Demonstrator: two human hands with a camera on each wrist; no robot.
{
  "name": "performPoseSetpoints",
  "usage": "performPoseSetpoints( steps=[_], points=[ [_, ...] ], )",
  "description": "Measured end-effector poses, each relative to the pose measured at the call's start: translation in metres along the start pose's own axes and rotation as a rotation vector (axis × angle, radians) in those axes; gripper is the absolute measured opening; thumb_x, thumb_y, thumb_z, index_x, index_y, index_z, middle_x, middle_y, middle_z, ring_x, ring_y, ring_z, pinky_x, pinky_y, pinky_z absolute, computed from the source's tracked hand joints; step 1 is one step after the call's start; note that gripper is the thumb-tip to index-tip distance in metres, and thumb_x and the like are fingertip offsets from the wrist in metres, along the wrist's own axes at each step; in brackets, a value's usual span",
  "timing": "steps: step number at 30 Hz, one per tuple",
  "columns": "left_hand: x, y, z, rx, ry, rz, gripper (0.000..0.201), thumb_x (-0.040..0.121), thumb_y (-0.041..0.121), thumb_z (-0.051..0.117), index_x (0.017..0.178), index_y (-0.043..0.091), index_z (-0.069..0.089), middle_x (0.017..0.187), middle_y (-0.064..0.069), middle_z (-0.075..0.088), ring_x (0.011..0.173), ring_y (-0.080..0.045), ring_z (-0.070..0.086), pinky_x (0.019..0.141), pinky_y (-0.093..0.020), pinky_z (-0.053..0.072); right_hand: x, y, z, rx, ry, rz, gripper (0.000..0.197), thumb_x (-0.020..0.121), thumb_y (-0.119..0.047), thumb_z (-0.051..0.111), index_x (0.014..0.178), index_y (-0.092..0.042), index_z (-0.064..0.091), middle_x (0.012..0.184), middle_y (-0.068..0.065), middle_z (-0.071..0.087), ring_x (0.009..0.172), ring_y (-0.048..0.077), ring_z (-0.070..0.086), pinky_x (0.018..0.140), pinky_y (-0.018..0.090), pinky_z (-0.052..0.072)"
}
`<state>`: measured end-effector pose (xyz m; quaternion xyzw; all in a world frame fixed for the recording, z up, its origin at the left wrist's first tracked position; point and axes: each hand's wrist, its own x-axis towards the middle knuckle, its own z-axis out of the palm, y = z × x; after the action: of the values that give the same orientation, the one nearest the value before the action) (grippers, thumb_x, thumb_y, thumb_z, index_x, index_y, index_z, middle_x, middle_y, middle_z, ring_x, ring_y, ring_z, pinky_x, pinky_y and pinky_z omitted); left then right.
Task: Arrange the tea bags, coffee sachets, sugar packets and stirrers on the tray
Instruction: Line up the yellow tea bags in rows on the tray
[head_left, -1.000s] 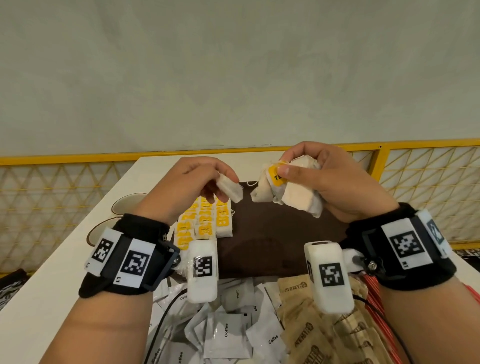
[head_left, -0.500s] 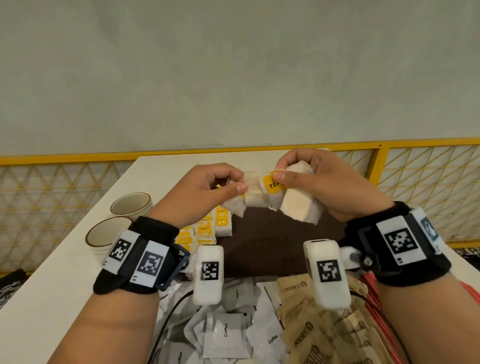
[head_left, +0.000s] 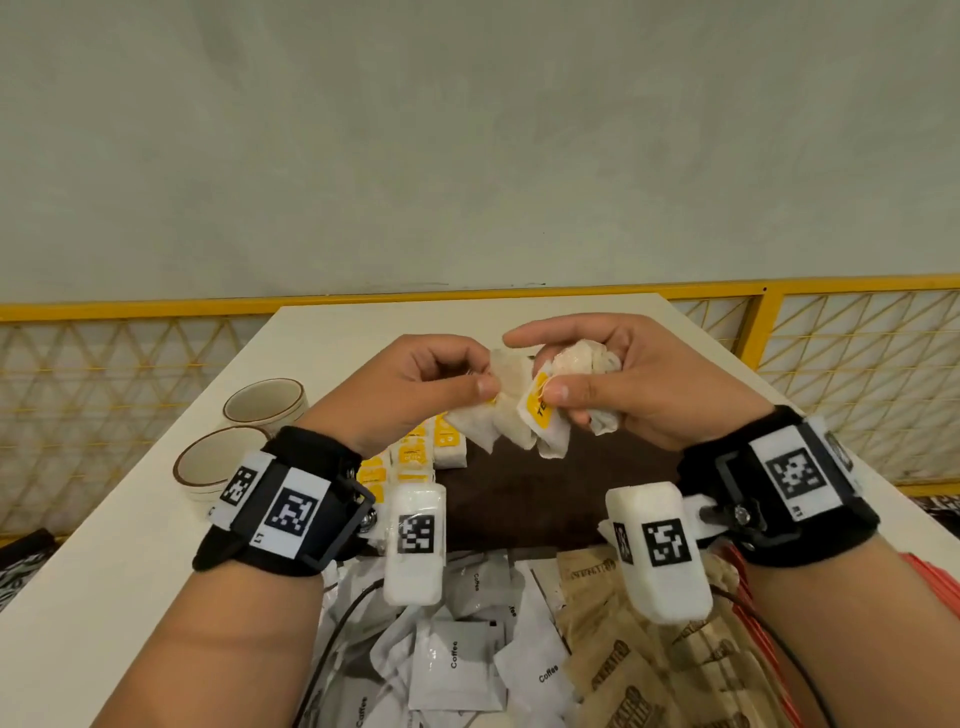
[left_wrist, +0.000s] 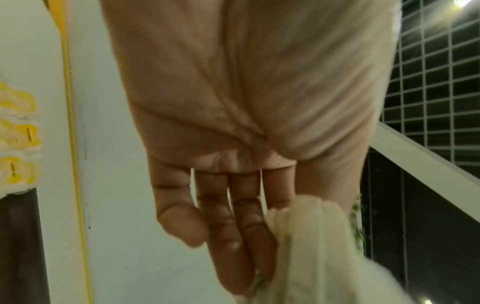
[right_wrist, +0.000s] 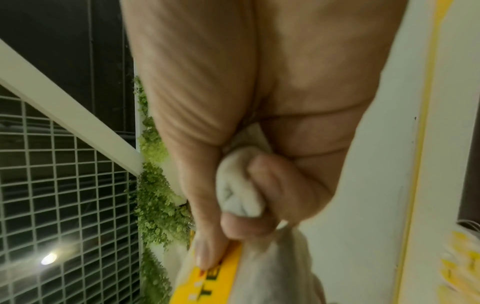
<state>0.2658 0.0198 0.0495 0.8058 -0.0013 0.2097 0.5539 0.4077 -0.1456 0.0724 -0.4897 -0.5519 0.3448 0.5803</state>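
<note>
White tea bags (head_left: 524, 415) bunched above brown tray (head_left: 545, 493) | left hand (head_left: 415, 384) pinching one bag at 9 o'clock | right hand (head_left: 634, 384) clutching bunch at 3 o'clock, thumb on yellow tag (head_left: 537, 413)

Readable stuff is pretty limited. The white sachets (head_left: 453, 670) in the pile at the bottom each say "Coffee" in small black print. The yellow tag (head_left: 537, 410) on the tea bag shows "TE", the rest is under a thumb. The brown packets (head_left: 618, 660) have dark lettering, too distorted to read.
</note>
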Motion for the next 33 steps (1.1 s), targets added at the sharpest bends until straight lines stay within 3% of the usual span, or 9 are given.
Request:
performPoseSetpoints(
  steps=[7,10,12,16,19,22,24,28,33],
  points=[
    [0.001,0.008,0.011,0.156,0.004,-0.012,0.013,0.080,0.034,0.067,0.087,0.025,0.074,0.091,-0.016,0.070,0.081,-0.019,0.064,0.075,-0.041,0.053,0.001,-0.009,0.015,-0.326,0.070,-0.012,0.035,0.081,0.000,0.068,0.113,-0.015,0.068,0.083,-0.014,0.073,0.071,-0.004,0.064,0.070,0.011,0.048],
    [0.001,0.007,0.009,0.196,0.013,-0.009,0.041,0.073,0.042,0.067,0.097,0.009,0.072,0.097,-0.028,0.065,0.082,-0.033,0.062,0.080,-0.054,0.050,-0.001,-0.014,0.016,-0.466,0.092,-0.025,0.027,0.083,-0.006,0.069,0.108,-0.016,0.071,0.093,-0.012,0.073,0.080,-0.006,0.065,0.069,0.007,0.046],
    [0.001,0.010,0.010,0.197,0.010,0.021,0.036,0.074,0.039,0.067,0.096,0.010,0.072,0.093,-0.027,0.064,0.084,-0.043,0.059,0.079,-0.056,0.049,-0.001,-0.014,0.017,-0.521,0.099,-0.026,0.019,0.083,-0.010,0.070,0.099,-0.019,0.073,0.094,-0.009,0.072,0.076,-0.005,0.062,0.065,0.008,0.046],
    [0.003,0.010,0.008,0.188,0.084,0.061,0.007,0.082,0.021,0.070,0.088,0.022,0.072,0.091,-0.014,0.067,0.087,-0.040,0.058,0.082,-0.050,0.049,-0.001,-0.010,0.013,-0.676,0.116,-0.020,0.006,0.085,-0.016,0.069,0.086,-0.021,0.069,0.081,-0.009,0.063,0.065,-0.003,0.056,0.060,0.008,0.040],
    [0.006,0.005,0.006,0.124,0.148,0.075,0.020,0.086,0.007,0.065,0.095,0.025,0.069,0.097,-0.019,0.063,0.085,-0.024,0.057,0.076,-0.037,0.050,-0.002,-0.010,0.001,-0.601,0.174,0.011,0.002,0.088,-0.014,0.066,0.089,-0.012,0.066,0.063,0.002,0.062,0.054,0.009,0.055,0.052,0.014,0.042],
    [0.007,0.004,0.008,0.050,0.185,0.044,0.033,0.087,0.001,0.063,0.113,0.022,0.061,0.079,0.002,0.060,0.078,-0.015,0.057,0.066,-0.026,0.051,-0.001,-0.006,-0.006,-0.569,0.225,0.009,0.004,0.088,-0.013,0.066,0.089,-0.010,0.063,0.060,-0.003,0.061,0.055,0.012,0.056,0.052,0.021,0.046],
    [0.009,0.002,0.011,0.001,0.237,0.004,0.035,0.087,0.002,0.062,0.117,0.022,0.059,0.078,0.002,0.057,0.075,-0.016,0.058,0.063,-0.025,0.052,0.001,-0.003,-0.006,-0.548,0.237,0.004,0.004,0.088,-0.011,0.066,0.090,-0.009,0.064,0.059,-0.007,0.061,0.055,0.011,0.057,0.052,0.021,0.047],
    [0.012,0.000,0.011,-0.090,0.336,-0.079,0.010,0.090,0.004,0.059,0.093,0.014,0.062,0.080,-0.002,0.062,0.071,-0.012,0.063,0.060,-0.029,0.054,0.002,-0.002,-0.006,-0.395,0.223,0.036,0.015,0.087,-0.005,0.065,0.101,-0.007,0.066,0.062,-0.004,0.063,0.058,0.011,0.059,0.057,0.024,0.051],
    [0.013,0.000,0.015,-0.089,0.346,-0.060,0.016,0.090,-0.003,0.055,0.084,0.011,0.057,0.073,-0.003,0.059,0.059,-0.008,0.057,0.054,-0.021,0.050,0.008,0.003,0.008,-0.123,0.251,0.050,0.022,0.085,0.001,0.063,0.104,-0.010,0.066,0.070,0.009,0.064,0.060,0.011,0.061,0.066,0.032,0.052]
  ],
)
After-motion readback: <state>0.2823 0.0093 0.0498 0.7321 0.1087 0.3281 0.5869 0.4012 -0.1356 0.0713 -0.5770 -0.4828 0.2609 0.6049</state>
